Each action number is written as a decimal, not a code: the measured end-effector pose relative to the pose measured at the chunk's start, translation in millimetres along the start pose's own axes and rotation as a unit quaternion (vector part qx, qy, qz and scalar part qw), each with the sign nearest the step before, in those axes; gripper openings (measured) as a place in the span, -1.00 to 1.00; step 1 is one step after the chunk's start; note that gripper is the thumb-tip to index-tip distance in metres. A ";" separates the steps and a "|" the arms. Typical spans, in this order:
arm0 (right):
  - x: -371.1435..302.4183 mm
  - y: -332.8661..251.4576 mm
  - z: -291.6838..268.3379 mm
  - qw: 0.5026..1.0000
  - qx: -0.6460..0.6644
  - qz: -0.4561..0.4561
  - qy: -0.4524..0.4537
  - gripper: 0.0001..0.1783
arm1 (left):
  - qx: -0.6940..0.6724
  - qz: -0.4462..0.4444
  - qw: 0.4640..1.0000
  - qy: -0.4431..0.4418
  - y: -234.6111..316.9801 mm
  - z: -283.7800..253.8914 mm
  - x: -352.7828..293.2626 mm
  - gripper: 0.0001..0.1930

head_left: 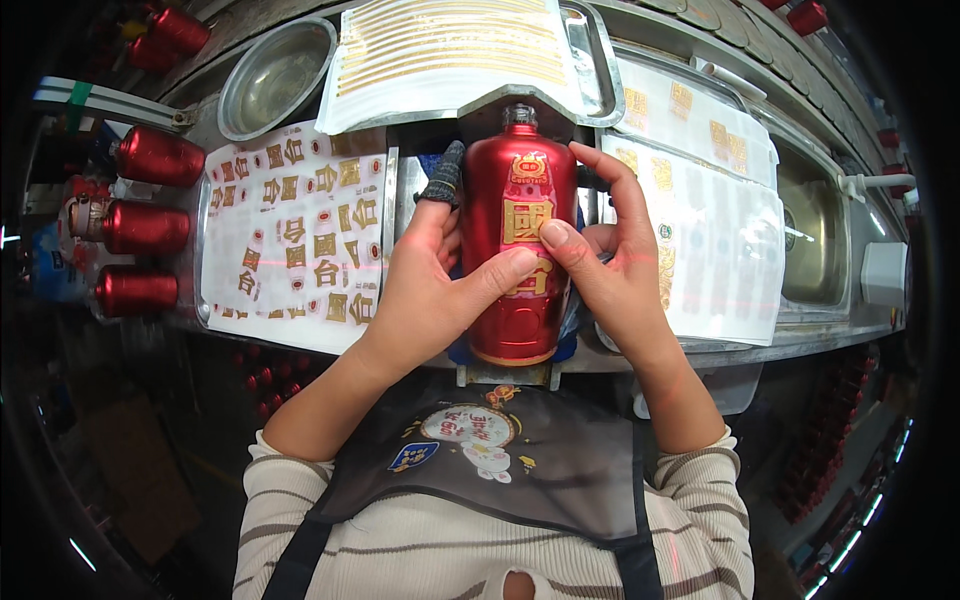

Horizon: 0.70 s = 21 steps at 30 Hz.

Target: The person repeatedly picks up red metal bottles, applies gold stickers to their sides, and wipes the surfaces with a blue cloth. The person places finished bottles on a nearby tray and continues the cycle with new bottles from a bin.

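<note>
A glossy red bottle (pixel 490 205) with a clear neck lies on its back in front of me, neck pointing away, on a holder with blue padding. Gold character decals (pixel 521 222) run down its front below a small gold emblem. My left hand (pixel 425 285) grips the bottle's left side, thumb pressed on the lower decal; a dark knitted cover sits on one finger. My right hand (pixel 625 265) grips the right side, its thumb at the edge of the upper decal and a finger reaching along the shoulder. The thumbs partly hide the lower character.
A decal sheet (pixel 225 240) lies on a tray at left, with more decal sheets (pixel 740 270) at right. Behind the bottle rests a gold-striped sheet (pixel 450 50). A metal bowl (pixel 270 85), several red bottles (pixel 145 228) and a sink (pixel 815 235) surround the bench.
</note>
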State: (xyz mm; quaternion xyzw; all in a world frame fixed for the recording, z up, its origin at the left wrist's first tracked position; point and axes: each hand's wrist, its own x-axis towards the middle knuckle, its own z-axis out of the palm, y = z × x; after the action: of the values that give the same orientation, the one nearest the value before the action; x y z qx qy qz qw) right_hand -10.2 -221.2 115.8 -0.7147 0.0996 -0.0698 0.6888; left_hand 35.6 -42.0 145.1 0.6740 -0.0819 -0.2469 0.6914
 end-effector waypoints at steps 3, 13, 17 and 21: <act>-3.5 -0.6 1.0 1.000 0.005 0.005 -0.011 -0.27 | 0.014 -0.012 1.000 -0.022 0.5 -6.4 -1.2 -0.30; 26.4 -15.1 13.4 1.000 0.013 0.008 0.018 -0.51 | -0.011 0.001 1.000 0.014 -1.2 -3.3 -0.9 -0.34; 31.4 -11.4 14.7 1.000 0.008 -0.002 0.007 -0.60 | -0.025 0.012 0.999 0.033 -2.1 2.4 0.6 -0.39; 30.9 -13.7 13.4 1.000 0.003 0.021 -0.004 -0.59 | -0.011 0.012 0.999 0.037 -1.4 1.9 0.7 -0.40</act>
State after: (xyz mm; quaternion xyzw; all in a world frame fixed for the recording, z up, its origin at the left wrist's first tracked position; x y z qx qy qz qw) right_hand 23.6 -215.1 127.8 -0.7105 0.1116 -0.0529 0.6927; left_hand 35.0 -44.0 143.7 0.6737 -0.0616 -0.2140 0.7046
